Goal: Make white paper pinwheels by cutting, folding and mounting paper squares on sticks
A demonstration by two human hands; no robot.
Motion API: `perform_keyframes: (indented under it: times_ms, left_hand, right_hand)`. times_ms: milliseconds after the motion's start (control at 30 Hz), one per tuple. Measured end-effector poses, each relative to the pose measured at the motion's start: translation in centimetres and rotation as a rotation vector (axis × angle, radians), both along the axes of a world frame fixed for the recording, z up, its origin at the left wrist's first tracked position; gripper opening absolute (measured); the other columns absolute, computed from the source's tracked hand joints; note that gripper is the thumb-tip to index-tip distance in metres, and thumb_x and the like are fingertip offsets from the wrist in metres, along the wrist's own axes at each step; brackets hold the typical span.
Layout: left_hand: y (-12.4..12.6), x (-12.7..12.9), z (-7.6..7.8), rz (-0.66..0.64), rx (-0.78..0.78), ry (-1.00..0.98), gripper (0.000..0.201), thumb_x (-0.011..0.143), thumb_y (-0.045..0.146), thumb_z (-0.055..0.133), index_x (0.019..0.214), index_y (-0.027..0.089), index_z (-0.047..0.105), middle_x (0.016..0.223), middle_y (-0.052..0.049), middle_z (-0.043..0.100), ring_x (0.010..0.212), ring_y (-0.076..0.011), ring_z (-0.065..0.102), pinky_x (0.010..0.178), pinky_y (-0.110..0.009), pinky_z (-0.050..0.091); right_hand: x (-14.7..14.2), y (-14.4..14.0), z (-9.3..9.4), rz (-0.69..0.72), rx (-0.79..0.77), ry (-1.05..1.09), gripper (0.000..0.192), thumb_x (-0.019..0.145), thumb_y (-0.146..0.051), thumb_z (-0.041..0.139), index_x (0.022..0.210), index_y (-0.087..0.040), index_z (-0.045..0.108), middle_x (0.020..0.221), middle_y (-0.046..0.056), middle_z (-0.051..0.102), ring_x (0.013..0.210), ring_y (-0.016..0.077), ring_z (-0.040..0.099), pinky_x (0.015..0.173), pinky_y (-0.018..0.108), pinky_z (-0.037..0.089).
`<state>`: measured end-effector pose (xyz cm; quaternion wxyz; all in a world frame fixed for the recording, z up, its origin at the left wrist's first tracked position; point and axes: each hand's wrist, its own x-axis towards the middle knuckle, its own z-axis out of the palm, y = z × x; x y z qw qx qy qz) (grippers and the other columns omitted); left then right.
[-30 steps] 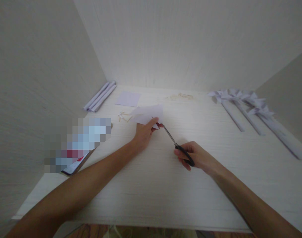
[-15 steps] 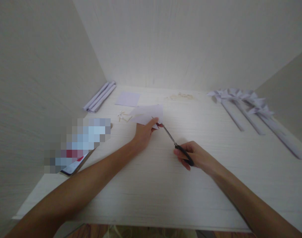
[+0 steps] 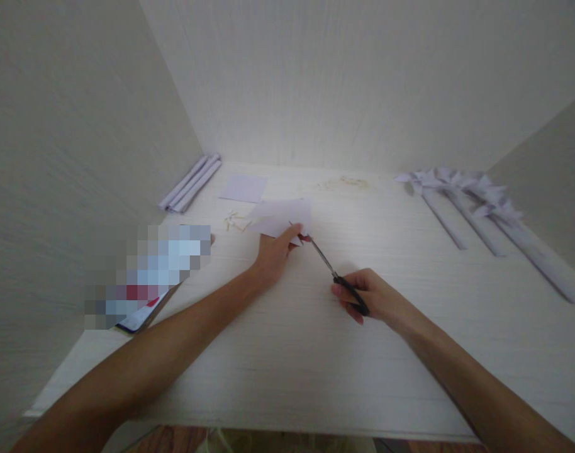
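Observation:
My left hand (image 3: 278,251) pinches a pale lilac sheet of paper (image 3: 282,212) near its right corner, thumb on top. Black-handled scissors (image 3: 348,292) are held in my right hand (image 3: 363,292), with fingers through the handles. Their metal blades point up and left and meet the paper's edge beside my left thumb. How far the blades are in the paper is partly hidden by the fingers. A second square of lilac paper (image 3: 243,188) lies flat behind the held sheet. Small pale strips (image 3: 235,221) lie just left of it.
Rolled paper tubes (image 3: 193,184) rest against the left wall. A phone (image 3: 150,308), partly blurred out, stands at the left edge. Paper pinwheel-like shapes on sticks (image 3: 476,207) lie on the right. More thin pale pieces (image 3: 351,182) lie at the back of the white table (image 3: 287,352).
Almost nothing differs. Both hands, the paper and the scissors stay in nearly the same place.

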<state>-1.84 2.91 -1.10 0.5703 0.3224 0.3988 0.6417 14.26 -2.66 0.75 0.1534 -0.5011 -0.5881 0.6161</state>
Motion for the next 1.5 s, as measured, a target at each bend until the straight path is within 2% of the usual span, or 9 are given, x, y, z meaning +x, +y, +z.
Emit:
perform_keyframes:
  times_ms: [333,733,1133,1500]
  left_hand:
    - [-0.06,-0.07,0.09,0.001,0.007,-0.025,0.006,0.06,0.016,0.061,0.062,0.015,0.055,0.058,0.004,0.058,0.051,-0.0082,0.055,0.05,-0.021,0.044]
    - [-0.23,-0.31,0.0,-0.037,0.054,0.042,0.005,0.059,0.017,0.059,0.06,0.014,0.055,0.056,0.002,0.059,0.051,-0.0094,0.056,0.049,-0.02,0.041]
    - [-0.55,0.14,-0.16,0.075,-0.036,0.13,0.011,0.059,0.024,0.062,0.06,0.015,0.056,0.059,0.0,0.061,0.057,-0.0114,0.058,0.052,-0.022,0.044]
    - [-0.84,0.37,0.1,0.096,-0.066,0.105,0.011,0.06,0.024,0.061,0.062,0.014,0.055,0.06,0.0,0.061,0.057,-0.0111,0.058,0.049,-0.02,0.043]
  right_hand:
    - [-0.06,-0.06,0.17,-0.004,0.024,-0.009,0.044,0.067,-0.052,0.055,0.044,-0.017,0.041,0.034,-0.004,0.042,0.032,0.0047,0.032,0.037,0.022,0.019]
    - [0.0,0.0,0.08,-0.018,-0.013,0.047,0.047,0.065,-0.056,0.053,0.043,-0.017,0.041,0.032,-0.005,0.04,0.03,0.0037,0.029,0.036,0.022,0.017]
    - [-0.33,-0.03,0.0,-0.049,0.01,0.024,0.045,0.067,-0.052,0.054,0.043,-0.016,0.043,0.032,-0.004,0.041,0.031,0.0043,0.029,0.036,0.022,0.016]
    - [-0.67,-0.06,0.71,-0.051,-0.014,0.019,0.046,0.064,-0.056,0.054,0.043,-0.017,0.042,0.033,-0.004,0.04,0.031,0.0043,0.028,0.036,0.022,0.016]
